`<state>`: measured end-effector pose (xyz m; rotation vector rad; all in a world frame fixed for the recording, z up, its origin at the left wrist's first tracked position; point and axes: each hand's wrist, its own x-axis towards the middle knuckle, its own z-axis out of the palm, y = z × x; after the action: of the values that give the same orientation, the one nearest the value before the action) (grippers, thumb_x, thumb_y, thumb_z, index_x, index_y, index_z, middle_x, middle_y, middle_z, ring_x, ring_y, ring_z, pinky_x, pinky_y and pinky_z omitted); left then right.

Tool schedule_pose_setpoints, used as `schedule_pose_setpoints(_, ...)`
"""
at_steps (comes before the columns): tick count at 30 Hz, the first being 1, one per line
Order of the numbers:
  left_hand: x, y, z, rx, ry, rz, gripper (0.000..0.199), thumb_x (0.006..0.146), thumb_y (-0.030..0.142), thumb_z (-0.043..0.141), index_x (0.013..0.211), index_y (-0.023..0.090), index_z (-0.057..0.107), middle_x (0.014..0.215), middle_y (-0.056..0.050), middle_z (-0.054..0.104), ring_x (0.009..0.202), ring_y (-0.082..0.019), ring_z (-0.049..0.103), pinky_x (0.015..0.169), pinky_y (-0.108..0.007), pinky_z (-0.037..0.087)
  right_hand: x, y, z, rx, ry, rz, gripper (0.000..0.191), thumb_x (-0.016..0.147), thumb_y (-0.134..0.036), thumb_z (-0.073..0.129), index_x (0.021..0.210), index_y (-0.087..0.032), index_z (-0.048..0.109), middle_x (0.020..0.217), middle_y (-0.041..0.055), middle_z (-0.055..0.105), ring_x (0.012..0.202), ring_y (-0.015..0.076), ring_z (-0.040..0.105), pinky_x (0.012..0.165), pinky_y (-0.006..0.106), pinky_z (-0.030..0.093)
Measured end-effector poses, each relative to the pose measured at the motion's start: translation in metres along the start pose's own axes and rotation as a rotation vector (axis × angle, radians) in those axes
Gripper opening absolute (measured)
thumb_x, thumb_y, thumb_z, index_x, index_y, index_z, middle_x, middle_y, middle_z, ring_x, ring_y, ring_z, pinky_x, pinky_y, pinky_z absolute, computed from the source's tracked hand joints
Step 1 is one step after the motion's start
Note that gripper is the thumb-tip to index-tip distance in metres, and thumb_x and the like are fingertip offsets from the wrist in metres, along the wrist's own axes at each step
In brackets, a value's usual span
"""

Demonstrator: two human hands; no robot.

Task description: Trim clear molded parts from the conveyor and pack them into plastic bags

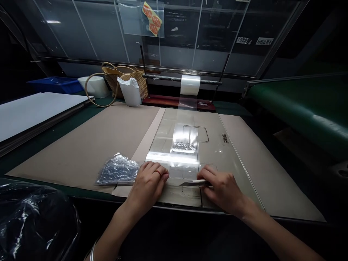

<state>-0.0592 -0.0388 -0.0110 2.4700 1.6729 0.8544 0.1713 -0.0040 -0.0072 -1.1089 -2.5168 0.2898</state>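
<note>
- Okay, the right hand (223, 190) is closed narrow around a craft knife (196, 183) with a white handle, its fingers pinching the handle and the metal blade sticking out ahead.
- The knife lies crosswise, roughly level, with its blade tip pointing at the left hand (148, 188) and stopping just short of it.
- The left hand is palm down, fingers lightly curled, holding nothing and resting on the clear plastic sheet (217, 156); a ring shows on one finger.
- The sheet lies under both hands, its long axis running straight ahead; the right hand sits further onto it, the left nearer its left edge.
- Glare hides much of it, but dark outlines seem to be marked ahead of the hands.
- Beneath it is a brown cardboard sheet (81, 145).
- Just left of the left hand is a crumpled plastic bag (118, 170).
- Well ahead of the hands, a roll of clear film (190, 85) sits on a metal bar.
</note>
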Motion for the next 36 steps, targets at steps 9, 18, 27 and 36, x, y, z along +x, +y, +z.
schedule_pose_setpoints(9,0.031,-0.004,-0.008,-0.017,0.125,-0.127,0.011,0.089,0.021,0.043,0.083,0.018,0.053,0.082,-0.001,0.059,0.078,-0.017,0.052,0.073,-0.034,0.042,0.057,0.027,-0.028,0.347,-0.173,0.223,0.020,0.078,-0.036,0.053,0.067,-0.019,0.051,0.066,-0.0029,0.053,0.059,0.0106,0.045,0.052,0.022,0.030)
schedule_pose_setpoints(18,0.038,-0.002,0.002,0.109,0.010,0.040,0.017,0.083,0.017,0.054,0.099,0.017,0.057,0.096,-0.004,0.060,0.090,-0.020,0.053,0.076,-0.034,0.046,0.065,0.048,-0.025,0.423,-0.108,0.282,0.038,0.082,-0.053,0.043,0.093,-0.019,0.054,0.070,-0.0006,0.054,0.061,0.0121,0.047,0.053,0.023,0.034)
schedule_pose_setpoints(27,0.062,0.004,0.024,0.351,-0.178,0.411,0.021,0.083,0.001,0.042,0.093,0.007,0.060,0.087,-0.011,0.064,0.080,-0.022,0.058,0.073,-0.036,0.049,0.036,0.038,-0.047,0.497,-0.008,0.169,0.027,0.084,-0.025,0.045,0.110,-0.020,0.052,0.088,0.0030,0.058,0.073,0.0134,0.053,0.062,0.025,0.046)
schedule_pose_setpoints(36,-0.020,0.048,-0.005,0.371,0.139,0.520,0.032,0.082,-0.001,0.040,0.107,0.005,0.058,0.101,-0.013,0.067,0.096,-0.024,0.061,0.084,-0.039,0.050,-0.030,0.039,-0.053,0.254,-0.077,0.046,0.034,0.088,-0.021,0.037,0.119,-0.028,0.049,0.098,0.0020,0.061,0.081,0.0137,0.060,0.067,0.024,0.051)
